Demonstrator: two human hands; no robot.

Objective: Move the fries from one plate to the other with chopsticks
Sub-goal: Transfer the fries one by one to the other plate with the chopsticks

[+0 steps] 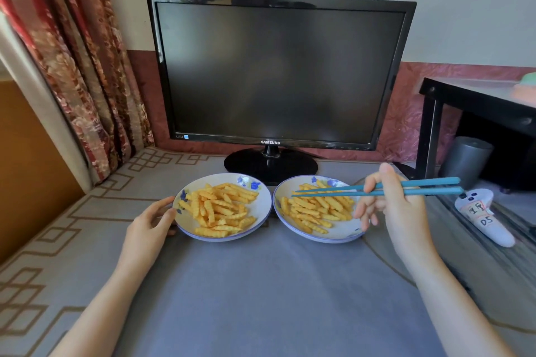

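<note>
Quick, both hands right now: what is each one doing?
Left hand: open, fingers resting on the left plate's rim, nothing held.
Right hand: closed on the blue chopsticks, tips above the right plate's fries, no fry pinched.

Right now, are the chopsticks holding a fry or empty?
Empty: the chopsticks in the right hand hover over the right plate, tips bare.

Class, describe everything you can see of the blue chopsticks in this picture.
The chopsticks are a pair of slim teal-blue sticks, smooth and plastic-looking. The right hand grips them near the middle. They lie almost level, thick ends pointing right, narrow tips pointing left above the fries on the right plate. The tips sit slightly apart and hold no fry.
</note>
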